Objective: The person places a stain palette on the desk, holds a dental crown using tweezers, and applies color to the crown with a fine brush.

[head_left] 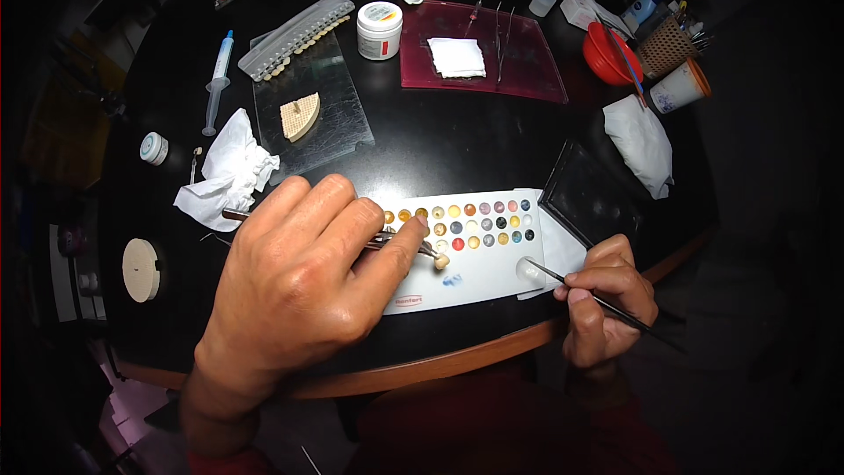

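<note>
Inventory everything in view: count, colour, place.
palette: 1, white, centre
tweezers: 1, metallic, centre
piece: 1, beige, tweezer tips
brush: 1, black, lower right
perforated block: 1, beige, upper left
rack: 1, clear, upper left
syringe: 1, bluish, upper left
disc: 1, beige, left
crumpled tissue: 1, white, left
jars: 2, white, top
mat: 1, dark red, top
bowl: 1, red, upper right
table: 1, black, beneath
clutter: many, mixed, table edges
left hand: 1, bare, holding tweezers
right hand: 1, bare, holding brush

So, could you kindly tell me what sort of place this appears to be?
Probably a dental technician's workbench: the left hand holds a metal tool gripping a small tooth-like piece, the right hand a fine brush at a palette of coloured wells, and tooth-shaped tabs stand in a row beyond.
</note>
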Demonstrator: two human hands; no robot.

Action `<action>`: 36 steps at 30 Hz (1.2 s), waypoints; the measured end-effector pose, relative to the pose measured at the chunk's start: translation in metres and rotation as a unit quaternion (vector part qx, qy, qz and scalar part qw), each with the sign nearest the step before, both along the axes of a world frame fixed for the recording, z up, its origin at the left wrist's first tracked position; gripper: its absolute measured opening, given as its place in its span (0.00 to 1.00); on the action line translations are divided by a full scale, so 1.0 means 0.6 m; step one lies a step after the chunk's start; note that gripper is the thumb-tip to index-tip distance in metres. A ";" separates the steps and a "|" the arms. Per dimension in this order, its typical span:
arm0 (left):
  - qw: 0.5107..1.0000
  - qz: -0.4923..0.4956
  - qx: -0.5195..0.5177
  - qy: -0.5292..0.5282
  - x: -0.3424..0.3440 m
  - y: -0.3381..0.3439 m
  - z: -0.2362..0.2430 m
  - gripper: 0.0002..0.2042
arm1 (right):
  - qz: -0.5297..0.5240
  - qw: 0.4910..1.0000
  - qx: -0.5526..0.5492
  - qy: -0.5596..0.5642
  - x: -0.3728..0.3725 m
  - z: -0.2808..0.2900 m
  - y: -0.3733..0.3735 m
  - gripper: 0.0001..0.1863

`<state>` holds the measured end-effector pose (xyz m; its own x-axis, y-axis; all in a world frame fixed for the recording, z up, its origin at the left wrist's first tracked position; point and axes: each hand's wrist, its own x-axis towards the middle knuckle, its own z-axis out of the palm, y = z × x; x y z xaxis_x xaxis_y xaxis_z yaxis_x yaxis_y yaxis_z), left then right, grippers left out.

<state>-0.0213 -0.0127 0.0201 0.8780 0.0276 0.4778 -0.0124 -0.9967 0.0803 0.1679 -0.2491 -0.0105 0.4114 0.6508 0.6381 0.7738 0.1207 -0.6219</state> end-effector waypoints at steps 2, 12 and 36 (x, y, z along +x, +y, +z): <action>1.000 -0.008 -0.005 -0.003 0.007 0.002 -0.003 0.15 | -0.029 0.999 -0.013 0.014 0.005 -0.002 -0.014 0.06; 0.999 -0.014 0.015 -0.043 0.007 0.000 -0.003 0.13 | -0.043 0.995 -0.006 0.088 0.005 -0.021 -0.023 0.06; 0.999 0.042 0.012 -0.015 0.004 -0.015 0.012 0.07 | -0.035 0.989 -0.028 0.141 -0.001 -0.015 -0.015 0.07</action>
